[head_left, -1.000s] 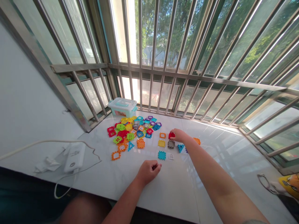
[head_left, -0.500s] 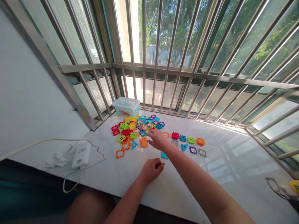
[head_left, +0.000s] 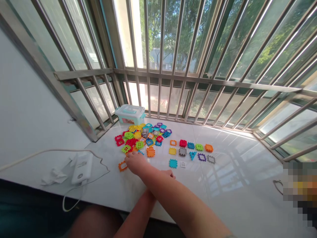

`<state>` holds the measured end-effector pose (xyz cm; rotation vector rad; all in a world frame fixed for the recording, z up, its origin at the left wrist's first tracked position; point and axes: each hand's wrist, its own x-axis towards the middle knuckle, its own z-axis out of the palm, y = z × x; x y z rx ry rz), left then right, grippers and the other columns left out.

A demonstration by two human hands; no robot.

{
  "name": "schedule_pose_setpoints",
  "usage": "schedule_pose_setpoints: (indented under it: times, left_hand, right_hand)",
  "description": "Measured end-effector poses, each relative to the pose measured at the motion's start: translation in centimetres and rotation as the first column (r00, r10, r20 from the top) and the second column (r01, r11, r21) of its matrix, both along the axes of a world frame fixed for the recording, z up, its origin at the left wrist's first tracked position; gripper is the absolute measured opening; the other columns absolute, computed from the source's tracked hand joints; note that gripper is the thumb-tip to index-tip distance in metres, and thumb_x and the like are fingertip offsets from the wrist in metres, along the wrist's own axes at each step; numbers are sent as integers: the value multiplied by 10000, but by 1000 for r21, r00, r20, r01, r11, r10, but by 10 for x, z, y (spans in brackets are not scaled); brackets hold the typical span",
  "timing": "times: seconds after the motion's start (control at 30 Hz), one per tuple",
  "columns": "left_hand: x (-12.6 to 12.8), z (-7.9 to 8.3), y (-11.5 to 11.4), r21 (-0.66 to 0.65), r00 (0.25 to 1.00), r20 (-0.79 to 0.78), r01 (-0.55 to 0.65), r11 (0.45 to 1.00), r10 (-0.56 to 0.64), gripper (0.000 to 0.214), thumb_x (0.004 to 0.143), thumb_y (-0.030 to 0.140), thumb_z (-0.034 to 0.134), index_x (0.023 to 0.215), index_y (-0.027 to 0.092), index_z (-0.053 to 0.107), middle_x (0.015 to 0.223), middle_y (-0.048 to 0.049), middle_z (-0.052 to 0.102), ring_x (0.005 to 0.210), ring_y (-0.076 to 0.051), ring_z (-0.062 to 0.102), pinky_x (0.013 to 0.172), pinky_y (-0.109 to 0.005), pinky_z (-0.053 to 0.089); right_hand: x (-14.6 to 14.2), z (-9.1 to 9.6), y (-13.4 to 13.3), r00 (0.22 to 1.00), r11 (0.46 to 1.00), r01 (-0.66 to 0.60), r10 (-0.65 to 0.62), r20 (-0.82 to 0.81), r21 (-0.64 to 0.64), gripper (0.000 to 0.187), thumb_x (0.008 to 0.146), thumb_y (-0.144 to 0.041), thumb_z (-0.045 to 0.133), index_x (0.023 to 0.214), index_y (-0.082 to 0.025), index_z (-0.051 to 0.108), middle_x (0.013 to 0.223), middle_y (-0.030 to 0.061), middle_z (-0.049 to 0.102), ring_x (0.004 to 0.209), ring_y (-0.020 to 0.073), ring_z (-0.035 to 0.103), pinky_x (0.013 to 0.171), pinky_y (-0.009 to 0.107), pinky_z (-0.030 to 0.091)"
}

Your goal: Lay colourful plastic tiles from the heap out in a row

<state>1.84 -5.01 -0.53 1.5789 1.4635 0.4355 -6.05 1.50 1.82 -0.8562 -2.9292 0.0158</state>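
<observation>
Orange plastic tile [head_left: 122, 166] lies on the marble sill [head_left: 235, 185] just left of the open, empty-looking right hand [head_left: 135, 163], far nearer than the left hand [head_left: 169, 173], whose state I cannot tell under the right forearm [head_left: 173, 195].

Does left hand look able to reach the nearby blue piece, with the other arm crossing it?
Probably yes: the left hand pokes out past the right forearm, and nothing seems between it and the blue piece.

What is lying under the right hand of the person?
The right hand covers the lower edge of the pile of coloured plastic puzzle pieces. An orange piece shows beside it; what lies directly beneath the palm is hidden.
</observation>
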Motion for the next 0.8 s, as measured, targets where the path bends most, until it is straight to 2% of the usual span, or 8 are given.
schedule_pose_setpoints:
  times: [0.07,0.17,0.23,0.37,0.57,0.7,0.8]
  left_hand:
    - [0,-4,-1,62,996,-91,15,998,-9,234,891,405,662,850,179,709,802,-34,689,766,-207,565,688,-354,382]
    - [1,-7,-3,166,974,-225,72,983,-33,240,891,429,601,825,208,666,760,-22,657,678,-171,495,641,-346,302]
    - [4,-8,-4,184,959,-280,99,978,-44,254,896,435,574,807,209,648,744,-25,638,655,-167,471,631,-347,284]
    - [10,-3,-7,193,927,-370,141,971,-61,231,896,414,568,817,209,639,731,-33,610,646,-175,471,642,-353,293]
    - [12,3,-16,275,899,-429,224,935,-90,158,931,326,529,910,210,635,858,-62,656,773,-216,558,713,-355,355]
    - [12,-3,-14,271,893,-439,240,932,-102,188,954,350,522,900,208,633,842,-56,644,752,-212,554,711,-351,372]
    - [14,-10,-7,253,895,-430,248,935,-121,192,940,352,542,898,205,658,797,-48,637,698,-203,544,691,-353,387]
  right_hand:
    - [0,-3,-4,1000,1000,-5,5,-19,3,180,1008,-171,540,1108,-187,688,1170,80,702,1072,260,632,803,352,558]
    - [4,-7,-6,999,1000,2,-2,-43,12,148,1002,-183,558,1072,-191,687,1157,86,696,1092,266,619,810,343,549]
    - [8,-11,-5,997,999,27,-25,-74,24,134,998,-196,572,1072,-195,684,1166,95,688,1118,278,608,843,358,545]
    - [18,-18,-4,991,998,64,-64,-119,2,159,1008,-214,568,1135,-216,663,1201,89,674,1101,273,613,841,365,542]
    - [24,-23,-3,984,992,115,-120,-133,-46,154,1016,-256,572,1134,-239,670,1154,89,675,1078,282,611,848,381,526]
    - [28,-21,3,981,986,128,-142,-132,-111,149,1006,-254,594,1116,-219,689,1142,100,683,1091,286,604,866,383,514]
    - [32,-17,5,978,986,99,-122,-167,-137,173,973,-314,679,1119,-223,689,1170,96,681,1128,286,591,912,390,503]
